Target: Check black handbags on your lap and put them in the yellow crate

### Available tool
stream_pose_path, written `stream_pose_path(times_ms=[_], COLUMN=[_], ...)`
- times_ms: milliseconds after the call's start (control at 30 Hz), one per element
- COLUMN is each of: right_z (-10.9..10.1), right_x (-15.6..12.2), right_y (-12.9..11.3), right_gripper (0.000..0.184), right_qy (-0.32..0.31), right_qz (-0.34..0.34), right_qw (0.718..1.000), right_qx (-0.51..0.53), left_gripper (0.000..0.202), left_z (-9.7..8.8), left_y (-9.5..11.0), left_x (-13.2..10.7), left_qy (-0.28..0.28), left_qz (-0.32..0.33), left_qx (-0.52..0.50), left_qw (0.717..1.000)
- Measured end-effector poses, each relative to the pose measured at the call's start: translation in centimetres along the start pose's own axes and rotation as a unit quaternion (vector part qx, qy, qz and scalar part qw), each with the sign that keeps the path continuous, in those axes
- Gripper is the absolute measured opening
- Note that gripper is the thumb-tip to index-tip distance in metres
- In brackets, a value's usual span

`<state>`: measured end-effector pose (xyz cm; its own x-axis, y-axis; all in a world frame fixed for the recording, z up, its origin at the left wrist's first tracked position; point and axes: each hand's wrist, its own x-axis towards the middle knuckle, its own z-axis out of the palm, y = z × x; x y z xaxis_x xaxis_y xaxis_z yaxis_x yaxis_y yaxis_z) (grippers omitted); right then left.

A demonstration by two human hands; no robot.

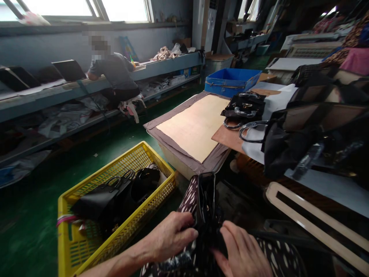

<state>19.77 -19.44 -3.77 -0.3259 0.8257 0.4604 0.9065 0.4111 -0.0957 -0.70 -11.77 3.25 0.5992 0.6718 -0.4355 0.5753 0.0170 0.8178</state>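
A small black handbag (206,204) stands upright on my lap, its mouth gaping towards me. My left hand (170,234) grips the bag's left side, fingers curled round its edge. My right hand (242,252) presses against the bag's lower right side with fingers bent on it. Dark cloth with white spots (276,257) lies under both hands.
A yellow plastic crate (115,200) with several black handbags stands on the green floor at left. Ahead is a table with a tan board (193,127), more black bags (245,105) and a blue bin (230,80). A person (115,73) works at the long bench by the windows.
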Motion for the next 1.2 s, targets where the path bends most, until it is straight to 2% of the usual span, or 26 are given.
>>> stream_pose_path(times_ms=[67, 133, 200, 267, 333, 400, 500, 667, 900, 1067, 1133, 1200], right_z=[0.6, 1.3, 1.5, 1.2, 0.6, -0.3, -1.5, -2.7, -2.5, -2.3, -2.4, -2.4], right_x=[0.6, 1.4, 2.4, 3.5, 4.4, 4.9, 5.3, 5.6, 5.6, 5.3, 5.2, 5.1], right_y=[0.0, -0.7, -1.6, -1.9, -1.7, -1.0, 0.3, 1.7, 2.3, 3.3, 3.7, 3.9], right_gripper=[0.042, 0.043, 0.036, 0.037, 0.044, 0.046, 0.045, 0.047, 0.048, 0.053, 0.052, 0.053], right_qy=[0.004, -0.016, -0.077, -0.169, -0.248, -0.288, -0.286, -0.286, -0.262, -0.257, -0.254, -0.249], right_qz=[0.067, 0.138, 0.190, 0.223, 0.227, 0.213, 0.213, 0.219, 0.219, 0.204, 0.206, 0.205], right_qw=[0.997, 0.989, 0.976, 0.956, 0.936, 0.927, 0.928, 0.932, 0.939, 0.938, 0.936, 0.934], right_qx=[-0.041, -0.054, -0.068, -0.086, -0.102, -0.113, -0.110, -0.047, 0.039, 0.109, 0.133, 0.157], left_gripper=[0.010, 0.009, 0.008, 0.008, 0.009, 0.011, 0.012, 0.013, 0.013, 0.018, 0.025, 0.026], left_z=[0.0, 0.0, 0.0, -0.1, -0.2, -0.2, -0.2, -0.1, 0.1, -1.4, -2.3, -3.1], left_y=[0.0, -0.1, -0.4, -0.8, -1.1, -1.3, -1.3, -1.1, -1.0, -0.5, 0.0, 0.7], left_x=[0.0, 0.0, 0.0, -0.1, -0.2, -0.3, -0.3, -0.1, -0.1, -0.5, -0.4, 0.1], left_qy=[-0.003, -0.005, -0.006, -0.005, -0.003, -0.003, -0.003, 0.008, 0.028, 0.018, 0.064, 0.158], left_qz=[0.002, 0.004, 0.009, 0.009, 0.000, -0.011, -0.015, -0.008, -0.004, -0.046, -0.055, -0.031], left_qx=[-0.006, -0.012, -0.020, -0.027, -0.036, -0.040, -0.024, 0.001, 0.040, 0.065, 0.087, 0.111], left_qw=[1.000, 1.000, 1.000, 1.000, 0.999, 0.999, 1.000, 1.000, 0.999, 0.997, 0.993, 0.981])
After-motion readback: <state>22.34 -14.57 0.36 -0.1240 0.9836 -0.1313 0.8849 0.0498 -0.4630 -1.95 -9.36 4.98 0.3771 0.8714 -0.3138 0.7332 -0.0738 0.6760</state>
